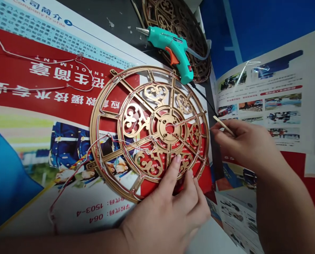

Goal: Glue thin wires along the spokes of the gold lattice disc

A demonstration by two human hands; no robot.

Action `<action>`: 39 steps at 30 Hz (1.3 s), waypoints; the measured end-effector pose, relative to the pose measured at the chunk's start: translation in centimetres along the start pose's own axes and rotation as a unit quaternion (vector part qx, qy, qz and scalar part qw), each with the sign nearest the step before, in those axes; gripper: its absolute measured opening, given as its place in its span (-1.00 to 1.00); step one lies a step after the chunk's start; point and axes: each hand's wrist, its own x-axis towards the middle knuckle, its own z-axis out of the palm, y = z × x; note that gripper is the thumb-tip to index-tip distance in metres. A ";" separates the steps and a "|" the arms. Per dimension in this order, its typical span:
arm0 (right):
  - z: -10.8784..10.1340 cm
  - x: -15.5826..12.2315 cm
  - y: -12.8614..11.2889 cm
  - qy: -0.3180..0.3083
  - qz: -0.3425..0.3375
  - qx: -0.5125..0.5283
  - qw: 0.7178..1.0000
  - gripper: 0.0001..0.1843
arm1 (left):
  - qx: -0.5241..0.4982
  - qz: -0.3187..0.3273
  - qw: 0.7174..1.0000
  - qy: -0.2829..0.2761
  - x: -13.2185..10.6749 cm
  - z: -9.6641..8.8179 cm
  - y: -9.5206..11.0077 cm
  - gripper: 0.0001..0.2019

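Note:
A round gold-coloured openwork frame [170, 144] lies on the printed sheets, with scrollwork panels and thin wire running along its rings. At its near rim is my left hand [170, 208], the index finger stretched over the lattice and the other fingers curled at the edge. My right hand [247, 144], just right of the frame, pinches a thin wooden stick [223, 125] whose tip points up and left. Red and white wires [79, 164] lead off the frame's left side. Behind the frame a teal glue gun [170, 47] lies with its nozzle pointing left.
A second, darker round frame [165, 12] lies behind the glue gun. Loose pale wire [90, 72] trails over the red printed sheet [11, 63] at the left. The gun's black cord [205, 97] runs toward my right hand. A curled printed sheet [281, 84] stands at the right.

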 end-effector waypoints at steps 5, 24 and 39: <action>0.1 -0.2 0.1 -0.005 0.005 0.023 1.000 -0.56 | -0.006 0.001 1.000 -0.005 -0.1 0.0 -0.2 -0.54; -0.3 -3.4 -7.0 -0.120 -0.305 0.086 0.941 -0.83 | -0.007 0.001 1.000 -0.002 -0.1 -0.2 -0.3 -0.51; 0.2 -4.6 -11.1 0.010 -0.447 -0.218 0.868 -0.82 | -0.016 -0.027 0.996 -0.079 0.5 -0.4 1.2 -0.42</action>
